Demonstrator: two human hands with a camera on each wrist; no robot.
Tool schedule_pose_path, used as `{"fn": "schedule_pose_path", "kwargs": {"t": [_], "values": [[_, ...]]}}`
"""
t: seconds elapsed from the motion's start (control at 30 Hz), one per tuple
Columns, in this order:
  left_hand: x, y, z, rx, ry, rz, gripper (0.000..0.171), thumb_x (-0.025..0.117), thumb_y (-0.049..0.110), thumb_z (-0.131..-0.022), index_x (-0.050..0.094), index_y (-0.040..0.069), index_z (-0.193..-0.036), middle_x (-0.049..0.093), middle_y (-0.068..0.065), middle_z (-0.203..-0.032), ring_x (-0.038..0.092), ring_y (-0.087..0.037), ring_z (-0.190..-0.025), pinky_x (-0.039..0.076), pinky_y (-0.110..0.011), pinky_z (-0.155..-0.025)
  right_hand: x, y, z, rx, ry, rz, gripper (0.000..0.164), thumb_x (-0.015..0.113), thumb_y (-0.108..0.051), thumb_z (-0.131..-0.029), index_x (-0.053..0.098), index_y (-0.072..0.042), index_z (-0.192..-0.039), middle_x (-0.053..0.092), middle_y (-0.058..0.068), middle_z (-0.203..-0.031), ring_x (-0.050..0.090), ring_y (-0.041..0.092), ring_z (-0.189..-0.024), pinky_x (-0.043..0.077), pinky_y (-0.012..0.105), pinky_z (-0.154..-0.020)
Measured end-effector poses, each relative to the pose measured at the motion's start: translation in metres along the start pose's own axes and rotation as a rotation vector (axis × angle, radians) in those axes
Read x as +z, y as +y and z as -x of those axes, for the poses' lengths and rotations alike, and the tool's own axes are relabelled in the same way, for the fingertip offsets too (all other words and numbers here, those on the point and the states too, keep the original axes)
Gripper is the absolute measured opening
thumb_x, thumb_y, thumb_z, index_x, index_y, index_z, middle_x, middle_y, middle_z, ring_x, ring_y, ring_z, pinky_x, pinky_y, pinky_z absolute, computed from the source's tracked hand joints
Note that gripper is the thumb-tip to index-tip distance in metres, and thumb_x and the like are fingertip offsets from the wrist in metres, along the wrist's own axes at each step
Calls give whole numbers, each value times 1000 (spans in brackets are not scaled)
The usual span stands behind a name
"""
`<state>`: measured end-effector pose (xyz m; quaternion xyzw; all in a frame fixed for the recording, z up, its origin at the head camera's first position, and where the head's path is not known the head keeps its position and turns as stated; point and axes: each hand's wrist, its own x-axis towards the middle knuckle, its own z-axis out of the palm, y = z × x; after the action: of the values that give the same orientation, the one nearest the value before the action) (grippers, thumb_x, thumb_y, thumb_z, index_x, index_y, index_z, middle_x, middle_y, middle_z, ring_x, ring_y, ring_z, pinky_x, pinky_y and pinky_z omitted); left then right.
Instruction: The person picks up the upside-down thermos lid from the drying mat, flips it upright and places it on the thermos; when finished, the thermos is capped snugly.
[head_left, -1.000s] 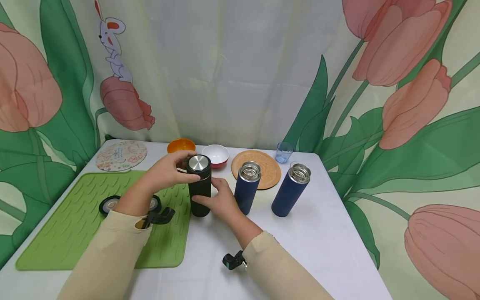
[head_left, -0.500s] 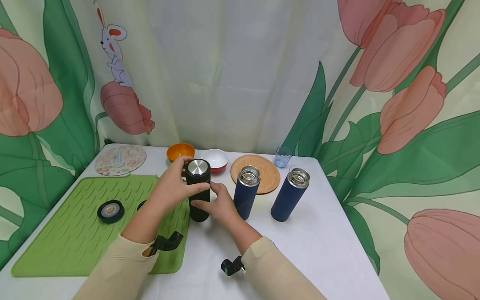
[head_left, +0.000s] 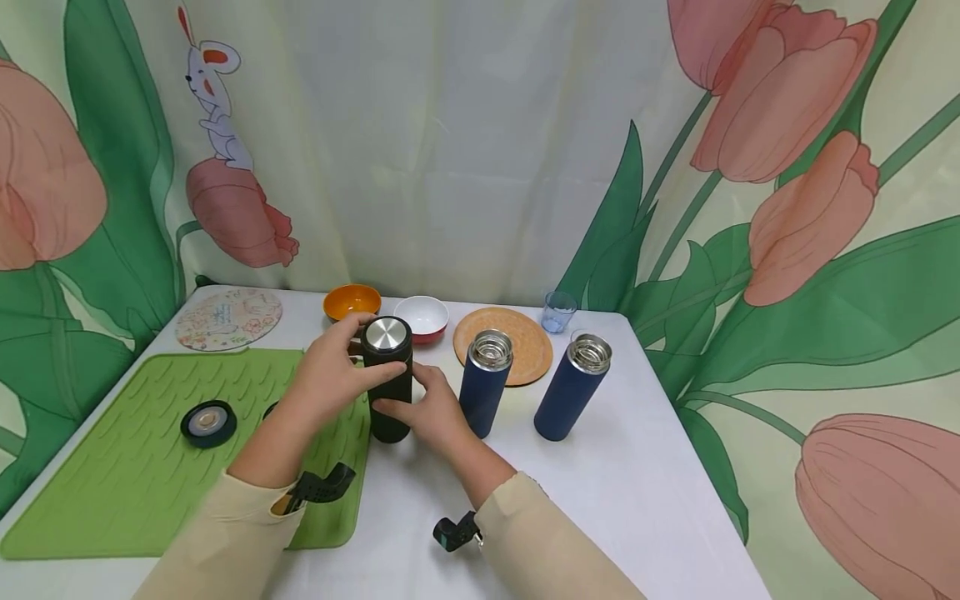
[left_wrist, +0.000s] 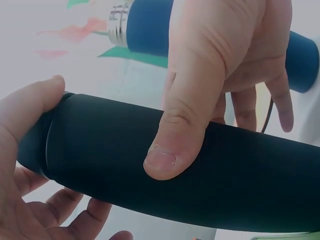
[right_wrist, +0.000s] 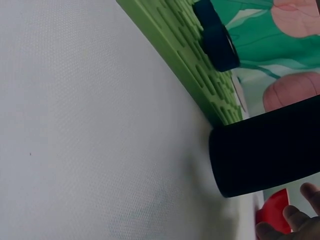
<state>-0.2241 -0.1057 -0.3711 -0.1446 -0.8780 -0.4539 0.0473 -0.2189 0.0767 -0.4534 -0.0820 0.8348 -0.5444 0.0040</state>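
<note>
A black thermos (head_left: 396,390) with a silver-topped lid (head_left: 387,333) stands upright between both hands, just right of the green mat. My left hand (head_left: 330,379) grips its upper part, thumb across the front near the lid. My right hand (head_left: 438,417) holds the body lower down from the right, and its thumb (left_wrist: 172,145) lies across the front in the left wrist view. The right wrist view shows the thermos base (right_wrist: 235,160) close to the white tablecloth. Two open-topped blue thermoses, one near (head_left: 486,387) and one farther right (head_left: 572,390), stand beside my right hand.
A round black lid (head_left: 208,423) lies on the green mat (head_left: 150,483); another lid (head_left: 271,409) is mostly hidden by my left arm. Behind are an orange bowl (head_left: 351,300), a white-and-red bowl (head_left: 422,317), a round board (head_left: 532,350), a glass (head_left: 558,312) and a floral round mat (head_left: 228,319).
My left hand has turned around the upper thermos, its thumb sweeping right across the front, and its forearm has uncovered the left lid. My right hand keeps its hold; the thermos stays in place.
</note>
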Motion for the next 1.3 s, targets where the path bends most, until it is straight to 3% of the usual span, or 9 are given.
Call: {"fn": "schedule_pose_path", "kwargs": {"t": [0.17,0.3,0.47,0.63,0.8,0.93,1.0,1.17,1.3], "values": [[-3,3,3,-41,-5,-4,82,86,47,-88,48,10,-150,62,-15,-144,63,-42,-127,56,-58,-98,3,0,-3,3,-12,13,61,88,-42,-87,63,-45,-143,58,-6,-152,50,20,-145,41,55,-121],[6,8,3,-91,72,-14,92,87,56,-83,44,7,-146,62,-19,-139,64,-40,-121,55,-55,-95,1,-1,-3,-2,1,12,61,89,-41,-87,65,-41,-143,59,-4,-151,51,22,-144,42,54,-121],[12,12,1,-85,129,-35,83,87,56,-82,48,8,-137,67,-18,-132,66,-38,-112,55,-53,-90,-3,-4,-2,-15,8,27,64,89,-41,-87,64,-37,-146,61,1,-148,53,29,-142,44,53,-118],[-3,1,-4,-67,-6,36,74,87,45,-88,52,16,-146,64,-13,-141,64,-38,-127,57,-55,-96,-1,-4,-3,0,-16,19,62,88,-39,-88,64,-40,-145,60,0,-149,51,30,-144,41,56,-120],[-20,-10,-14,-2,-170,81,73,85,38,-91,52,18,-152,66,-14,-138,63,-39,-127,57,-53,-95,0,-2,-4,13,-14,16,60,88,-41,-87,65,-43,-142,61,-3,-148,52,24,-142,40,57,-121],[-23,-11,-18,14,-220,93,74,85,36,-91,48,14,-152,63,-15,-139,62,-40,-128,55,-53,-97,0,-2,-5,0,-10,24,59,88,-42,-87,65,-41,-142,62,-2,-148,52,22,-141,41,57,-120],[-18,-6,-14,-13,-178,73,81,85,41,-89,43,10,-152,61,-17,-139,60,-40,-128,55,-54,-98,0,-2,-4,-4,-9,24,60,88,-42,-88,65,-39,-143,61,-1,-150,52,23,-143,42,56,-120],[11,16,-1,-125,70,-70,99,87,61,-80,35,6,-144,65,-24,-130,67,-43,-111,56,-53,-89,1,-1,-2,5,15,34,62,90,-42,-85,67,-34,-142,63,0,-147,54,24,-141,43,56,-120],[18,18,-1,-113,177,-121,92,85,65,-80,43,8,-138,68,-22,-125,69,-42,-103,56,-53,-83,1,-4,-2,-1,19,40,60,91,-42,-83,69,-34,-139,68,-3,-138,57,22,-134,44,56,-118]]}}
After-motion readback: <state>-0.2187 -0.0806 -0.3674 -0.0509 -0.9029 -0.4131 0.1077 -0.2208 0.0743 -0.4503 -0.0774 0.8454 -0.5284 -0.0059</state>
